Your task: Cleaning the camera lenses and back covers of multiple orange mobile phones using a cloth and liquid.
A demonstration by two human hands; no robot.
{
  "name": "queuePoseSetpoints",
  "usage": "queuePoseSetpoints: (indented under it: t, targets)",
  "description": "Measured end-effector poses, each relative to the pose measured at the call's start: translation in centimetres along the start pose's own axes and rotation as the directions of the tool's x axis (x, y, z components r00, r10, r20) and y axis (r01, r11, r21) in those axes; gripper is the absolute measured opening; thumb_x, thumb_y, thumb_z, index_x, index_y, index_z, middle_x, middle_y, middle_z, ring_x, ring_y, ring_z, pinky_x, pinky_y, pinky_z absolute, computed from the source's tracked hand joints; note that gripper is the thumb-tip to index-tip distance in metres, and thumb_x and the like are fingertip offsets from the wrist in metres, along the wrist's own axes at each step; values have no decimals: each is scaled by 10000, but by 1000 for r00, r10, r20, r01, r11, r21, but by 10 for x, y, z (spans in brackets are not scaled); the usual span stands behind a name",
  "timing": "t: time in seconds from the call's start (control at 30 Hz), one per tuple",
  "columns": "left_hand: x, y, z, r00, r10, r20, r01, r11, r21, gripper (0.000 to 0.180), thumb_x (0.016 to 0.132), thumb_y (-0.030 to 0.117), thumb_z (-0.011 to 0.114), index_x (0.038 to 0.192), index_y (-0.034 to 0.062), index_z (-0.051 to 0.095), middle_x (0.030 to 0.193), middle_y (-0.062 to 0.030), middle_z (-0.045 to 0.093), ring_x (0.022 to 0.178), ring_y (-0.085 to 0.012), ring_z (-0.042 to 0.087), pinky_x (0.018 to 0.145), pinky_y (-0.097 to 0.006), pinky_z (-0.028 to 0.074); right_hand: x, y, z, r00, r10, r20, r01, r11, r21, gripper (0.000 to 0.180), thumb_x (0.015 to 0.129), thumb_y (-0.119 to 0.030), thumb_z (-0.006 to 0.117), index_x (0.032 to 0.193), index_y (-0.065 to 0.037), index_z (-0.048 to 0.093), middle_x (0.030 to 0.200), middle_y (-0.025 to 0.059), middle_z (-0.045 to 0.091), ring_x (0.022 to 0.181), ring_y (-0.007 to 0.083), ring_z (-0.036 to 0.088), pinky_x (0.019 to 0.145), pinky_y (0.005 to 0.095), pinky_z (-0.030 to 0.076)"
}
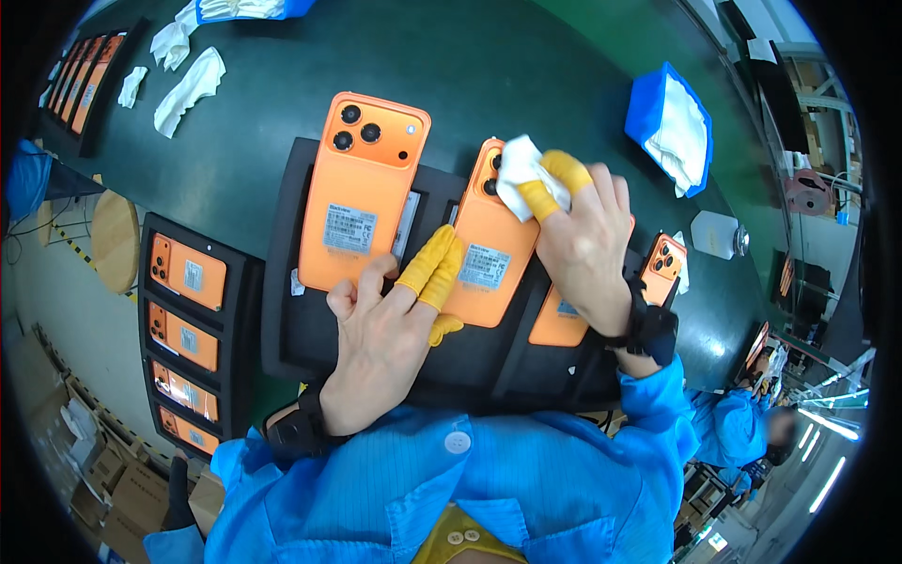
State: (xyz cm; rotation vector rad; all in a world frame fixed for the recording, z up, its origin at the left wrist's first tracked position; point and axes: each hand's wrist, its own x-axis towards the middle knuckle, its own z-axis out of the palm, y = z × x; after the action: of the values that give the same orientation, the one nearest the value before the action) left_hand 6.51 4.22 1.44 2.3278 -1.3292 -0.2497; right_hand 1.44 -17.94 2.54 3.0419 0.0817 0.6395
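A white cloth (519, 171) is pinched in my right hand (587, 249), whose thumb and index finger wear yellow finger cots. The cloth lies over the camera end of an orange smartphone (489, 299), back side up. My left hand (381, 334), also in yellow finger cots, grips that phone along its left edge, the thumb by its lower left corner. To the left another orange phone (362, 188) lies at a tilt on the black tray (282, 329). Beneath my right wrist are a partly hidden orange phone (554, 324) and a further phone (662, 263).
Left, a second black tray (244, 367) holds several orange phones; another phone tray (103, 94) stands far left. Blue bins with white cloths stand at the right (644, 117) and top (296, 7). Loose cloths (193, 89) and a clear bottle (716, 235) lie about. A co-worker (733, 428) is at right.
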Motion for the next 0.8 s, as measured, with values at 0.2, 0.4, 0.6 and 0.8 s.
queuePoseSetpoints:
  t: [0.2, 0.4, 0.6, 0.8]
  targets:
    - [-3, 0, 1, 1000, -10, 1, 10, 1000, -18, 617, 728, 288, 741, 1277, 66, 572, 1326, -12, 540, 1091, -255, 434, 865, -420, 254, -21, -13, -1, 999, -30, 14, 29, 998, 60, 234, 629, -106, 667, 855, -59, 707, 1022, 93, 616, 890, 244, 541, 715, 383, 409]
    - [-2, -1, 0, 1000, 4, -15, -4, 1000, -14, 622, 718, 285, 747, 1273, 66, 572, 1337, -7, 535, 1090, -257, 439, 865, -421, 252, -17, -15, 1, 1000, -2, 14, 1, 999, 39, 242, 636, -106, 663, 871, -72, 710, 1036, 81, 618, 901, 236, 552, 744, 367, 405]
    - [-2, -1, 1, 1000, -5, 9, 5, 1000, -2, 628, 715, 295, 749, 1274, 71, 573, 1341, -7, 534, 1087, -257, 441, 863, -417, 253, -19, -11, -6, 998, 52, 36, -51, 999, -14, 255, 642, -104, 664, 891, -73, 711, 1053, 80, 609, 911, 237, 553, 783, 358, 416]
    - [-3, -2, 2, 1000, -11, 21, 11, 1000, 10, 641, 719, 301, 749, 1294, 85, 566, 1316, -9, 546, 1077, -246, 440, 867, -409, 252, -28, -9, -7, 1000, -9, 10, 9, 1000, -19, 260, 634, -106, 684, 891, -82, 713, 1052, 71, 603, 904, 232, 551, 759, 361, 419]
